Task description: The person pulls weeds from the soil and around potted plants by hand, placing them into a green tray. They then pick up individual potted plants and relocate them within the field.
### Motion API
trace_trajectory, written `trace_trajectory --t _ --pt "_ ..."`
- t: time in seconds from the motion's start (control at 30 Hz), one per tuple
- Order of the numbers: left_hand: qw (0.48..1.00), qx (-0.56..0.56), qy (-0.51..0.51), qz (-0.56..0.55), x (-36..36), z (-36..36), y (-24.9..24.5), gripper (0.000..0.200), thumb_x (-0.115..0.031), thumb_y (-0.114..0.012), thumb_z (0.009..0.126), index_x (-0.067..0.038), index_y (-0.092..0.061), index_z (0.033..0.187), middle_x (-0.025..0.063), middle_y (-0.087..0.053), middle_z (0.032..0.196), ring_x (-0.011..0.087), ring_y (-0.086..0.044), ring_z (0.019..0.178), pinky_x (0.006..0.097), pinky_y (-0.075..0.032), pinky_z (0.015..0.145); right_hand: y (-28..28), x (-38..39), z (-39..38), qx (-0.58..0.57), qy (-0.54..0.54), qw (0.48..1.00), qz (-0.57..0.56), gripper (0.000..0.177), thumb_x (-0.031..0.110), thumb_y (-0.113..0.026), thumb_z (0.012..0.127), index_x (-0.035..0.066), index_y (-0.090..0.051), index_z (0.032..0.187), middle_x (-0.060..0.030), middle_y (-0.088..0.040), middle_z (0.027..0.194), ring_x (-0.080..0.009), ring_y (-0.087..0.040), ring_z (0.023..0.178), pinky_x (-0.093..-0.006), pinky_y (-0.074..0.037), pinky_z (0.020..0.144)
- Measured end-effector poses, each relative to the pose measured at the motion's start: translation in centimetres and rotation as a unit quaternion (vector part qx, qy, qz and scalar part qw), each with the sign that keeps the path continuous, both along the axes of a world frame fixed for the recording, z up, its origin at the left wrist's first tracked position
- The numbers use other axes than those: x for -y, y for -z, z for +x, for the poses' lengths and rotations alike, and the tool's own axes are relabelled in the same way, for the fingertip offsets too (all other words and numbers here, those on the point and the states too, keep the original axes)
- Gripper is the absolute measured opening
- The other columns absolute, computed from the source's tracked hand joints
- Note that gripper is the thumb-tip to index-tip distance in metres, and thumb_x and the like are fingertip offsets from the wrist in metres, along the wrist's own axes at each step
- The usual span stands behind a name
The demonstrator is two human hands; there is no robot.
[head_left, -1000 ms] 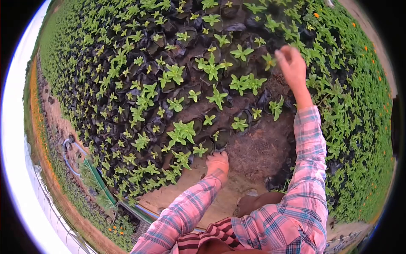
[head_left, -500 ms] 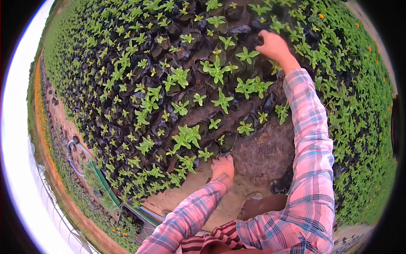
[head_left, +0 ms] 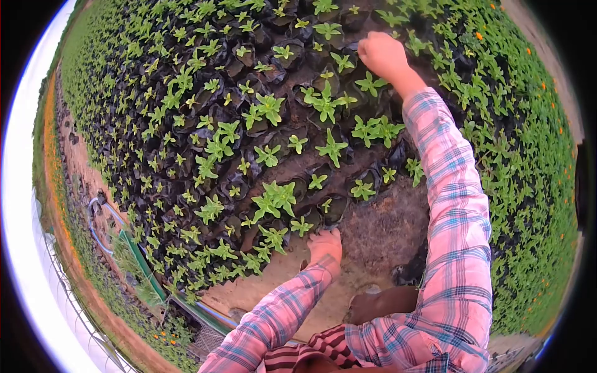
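Note:
My right hand (head_left: pixel 382 55) reaches out over the far rows of seedlings, its fingers curled closed beside a dark patch of bags. What lies inside the fingers is hidden. Close to me, my left hand (head_left: pixel 325 247) rests with its fingers somewhat apart, the fingertips right at the edge of a black grow bag (head_left: pixel 336 210). A small seedling (head_left: pixel 326 205) stands by that bag. Just above my left hand grows another leafy seedling (head_left: pixel 301 226). Below my right hand is a green seedling (head_left: pixel 370 83).
Rows of black bags with seedlings fill the left and middle. Brown soil (head_left: pixel 385 227) lies between my arms, with sandy ground (head_left: pixel 249 291) nearer me. Denser plants with orange flowers (head_left: pixel 479 36) stand at right. A hose (head_left: pixel 93 227) and a green strip (head_left: pixel 143 264) lie lower left.
My right hand has shifted left and slightly farther away, and its fingers have gone from a loose pinch to a tighter curl. My left hand stays nearly in place.

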State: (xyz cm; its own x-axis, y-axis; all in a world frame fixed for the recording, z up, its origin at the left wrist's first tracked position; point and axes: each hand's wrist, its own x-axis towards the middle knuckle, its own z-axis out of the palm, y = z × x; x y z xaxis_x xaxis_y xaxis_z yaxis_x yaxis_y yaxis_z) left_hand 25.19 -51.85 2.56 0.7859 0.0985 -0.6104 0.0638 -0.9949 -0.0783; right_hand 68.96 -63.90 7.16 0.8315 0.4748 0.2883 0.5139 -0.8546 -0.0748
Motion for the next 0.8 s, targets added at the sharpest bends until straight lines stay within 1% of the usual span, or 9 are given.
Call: trace_trajectory --t 0.07,0.27,0.3,0.37,0.5,0.67,0.73,0.77,0.8 --pt "1.000 -0.007 -0.002 0.002 0.1 -0.1 0.2 0.016 -0.012 -0.053 0.080 -0.016 -0.055 0.096 0.0108 -0.056 0.093 0.0313 -0.056 0.084 0.0431 -0.047 0.065 1.2 0.0 0.3 0.035 0.014 0.997 -0.067 0.008 0.018 -0.060 0.074 0.013 -0.064 0.078 -0.0060 -0.058 0.081 -0.0250 -0.058 0.085 -0.0379 -0.049 0.071" --pt "1.000 0.006 -0.007 -0.005 0.2 -0.1 0.0 0.015 -0.012 -0.052 0.081 -0.016 -0.056 0.095 0.0104 -0.056 0.093 0.0324 -0.055 0.086 0.0445 -0.046 0.067 1.2 -0.2 0.7 0.040 0.061 0.997 0.000 0.022 0.014 -0.065 0.072 0.015 -0.066 0.093 -0.0062 -0.057 0.087 -0.0256 -0.057 0.088 -0.0375 -0.050 0.072" --pt "1.000 0.000 -0.009 -0.010 0.1 0.0 -0.1 0.015 -0.013 -0.052 0.081 -0.015 -0.056 0.094 0.0103 -0.056 0.093 0.0328 -0.055 0.086 0.0448 -0.046 0.068 1.2 -0.3 0.9 0.042 0.058 0.997 0.000 0.022 0.014 -0.065 0.072 0.015 -0.066 0.093 -0.0062 -0.057 0.087 -0.0256 -0.057 0.088 -0.0375 -0.050 0.072" --pt "1.000 0.005 -0.009 -0.007 0.1 -0.4 0.2 0.014 -0.013 -0.052 0.080 -0.015 -0.056 0.094 0.0104 -0.056 0.092 0.0330 -0.055 0.086 0.0449 -0.046 0.067 1.2 -0.5 1.2 0.065 0.045 0.997 -0.006 0.009 0.013 -0.058 0.074 0.012 -0.063 0.082 -0.0053 -0.057 0.086 -0.0242 -0.058 0.086 -0.0356 -0.051 0.068" --pt "0.999 0.005 -0.027 -0.019 0.1 0.1 -0.3 0.014 -0.013 -0.053 0.080 -0.015 -0.057 0.093 0.0106 -0.056 0.092 0.0332 -0.055 0.085 0.0446 -0.046 0.066 1.2 -0.9 1.9 0.092 -0.003 0.994 -0.051 0.005 0.010 -0.057 0.073 0.010 -0.061 0.076 -0.0051 -0.055 0.084 -0.0238 -0.058 0.086 -0.0344 -0.051 0.069" --pt "1.000 0.027 0.003 -0.006 0.1 -0.1 -0.6 0.018 -0.012 -0.053 0.078 -0.014 -0.055 0.096 0.0110 -0.056 0.090 0.0319 -0.056 0.083 0.0428 -0.046 0.065 1.3 -0.2 2.9 0.075 -0.062 0.993 -0.072 0.008 0.012 -0.057 0.074 0.011 -0.063 0.079 -0.0055 -0.057 0.085 -0.0247 -0.058 0.086 -0.0351 -0.051 0.071" --pt "1.000 0.024 0.019 0.001 0.0 0.0 -0.7 0.022 -0.012 -0.055 0.077 -0.012 -0.054 0.099 0.0116 -0.056 0.090 0.0306 -0.057 0.083 0.0413 -0.047 0.065 1.3 -0.3 3.1 -0.017 0.094 0.992 0.085 0.010 0.018 -0.058 0.076 0.012 -0.064 0.082 -0.0069 -0.058 0.086 -0.0261 -0.059 0.085 -0.0373 -0.050 0.074" --pt "0.999 0.026 0.020 0.004 0.0 0.0 -0.6 0.021 -0.012 -0.054 0.078 -0.013 -0.054 0.098 0.0115 -0.056 0.090 0.0304 -0.057 0.083 0.0415 -0.046 0.065 2.2 0.5 3.7 -0.026 0.111 0.976 0.188 0.013 0.024 -0.060 0.076 0.014 -0.065 0.083 -0.0072 -0.059 0.087 -0.0273 -0.060 0.084 -0.0388 -0.049 0.076" --pt "0.999 0.028 0.020 0.006 0.0 -0.1 -0.5 0.020 -0.012 -0.054 0.078 -0.013 -0.054 0.098 0.0114 -0.056 0.090 0.0303 -0.057 0.083 0.0416 -0.046 0.065 1.9 0.7 3.5 -0.026 0.110 0.976 0.186 0.013 0.024 -0.060 0.076 0.014 -0.065 0.083 -0.0072 -0.059 0.087 -0.0273 -0.060 0.084 -0.0388 -0.049 0.076"
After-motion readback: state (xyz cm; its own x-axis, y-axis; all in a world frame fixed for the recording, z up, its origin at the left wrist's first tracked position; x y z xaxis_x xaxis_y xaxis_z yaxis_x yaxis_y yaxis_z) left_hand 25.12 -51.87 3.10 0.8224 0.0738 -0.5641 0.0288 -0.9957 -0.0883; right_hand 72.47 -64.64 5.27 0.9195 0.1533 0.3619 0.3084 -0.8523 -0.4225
